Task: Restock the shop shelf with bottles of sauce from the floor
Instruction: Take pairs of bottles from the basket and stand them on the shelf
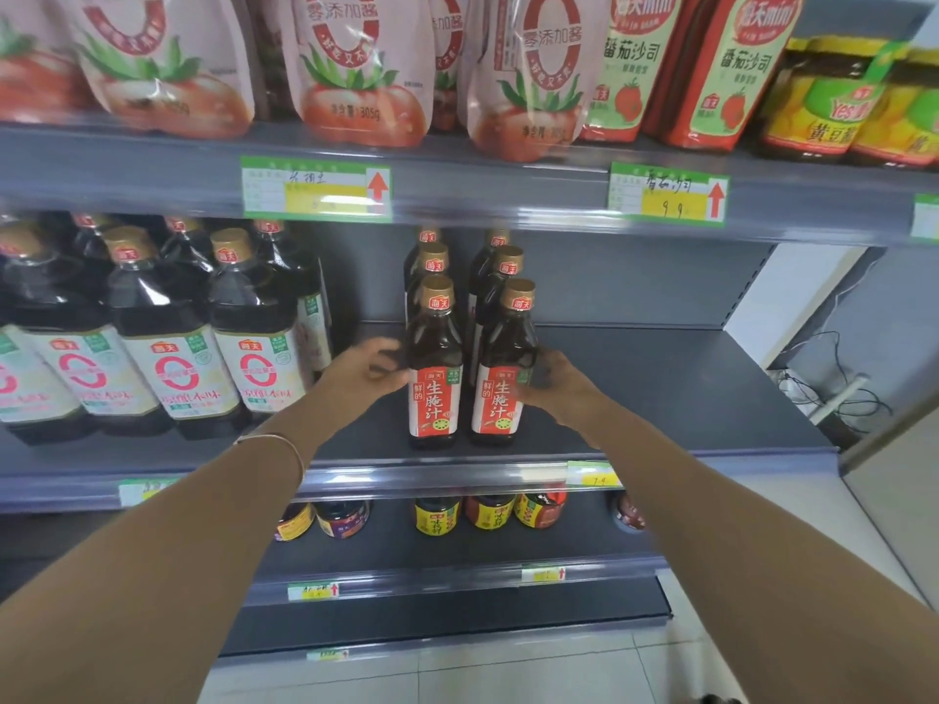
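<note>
Two rows of dark sauce bottles with gold caps and red-and-white labels stand on the middle shelf (660, 398), three deep. My left hand (368, 370) is just left of the left front bottle (434, 368); its fingers are spread, with the tips at the bottle's side. On the right front bottle (503, 373), my right hand (559, 386) lies against the right side with its fingers curled onto the label. Both front bottles stand upright on the shelf, near its front edge.
Large soy sauce bottles (167, 337) fill the same shelf to the left. Bare shelf stretches to the right of the rows. Tomato sauce pouches (355, 68) sit on the shelf above, small jars (488, 510) on the one below. Tiled floor (508, 673) lies underneath.
</note>
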